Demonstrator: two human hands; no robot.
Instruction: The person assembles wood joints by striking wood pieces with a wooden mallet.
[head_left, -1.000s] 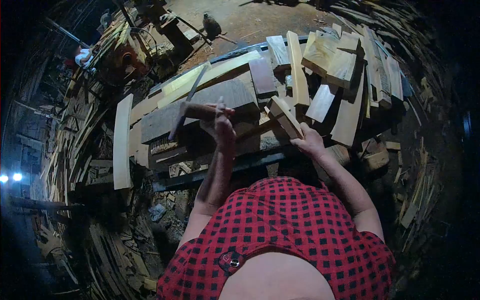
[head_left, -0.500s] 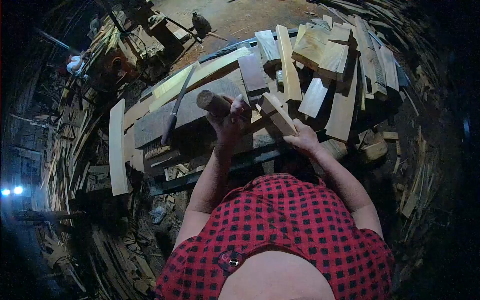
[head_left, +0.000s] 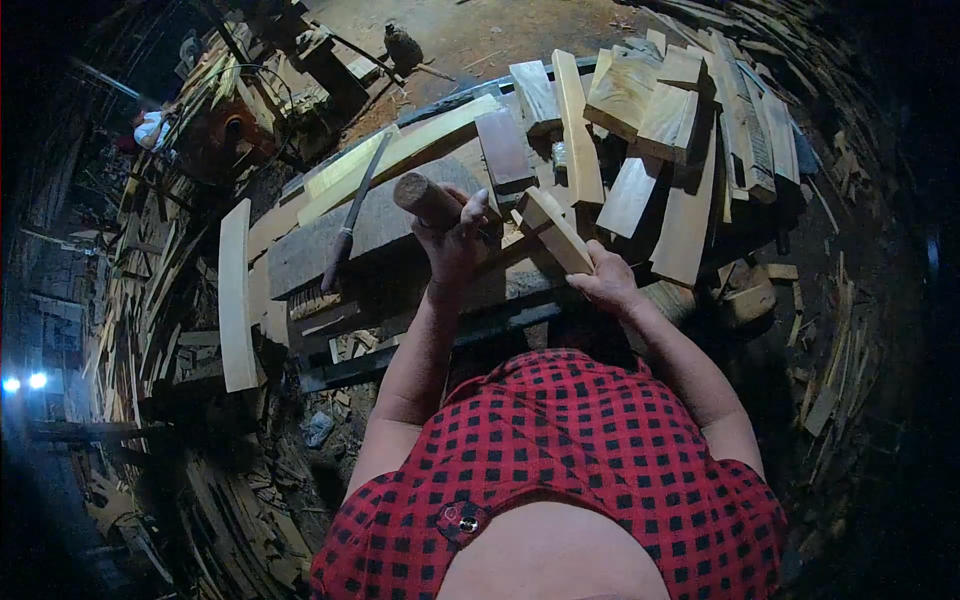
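Over the bench, the person's left hand is clasping a brown, round-ended wooden cylinder, while the right grip is clamping a pale, rectangular wooden block nearby. Positioning the two seems under way, calling next for a steady block.

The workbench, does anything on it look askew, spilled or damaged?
Mainly the pale rectangular wooden blocks on the right: they overlap at mixed angles instead of lying in a neat stack. At the left end, a long, pale, flat board lies crosswise to the long yellowish wooden strip. No clear spill or damage shows.
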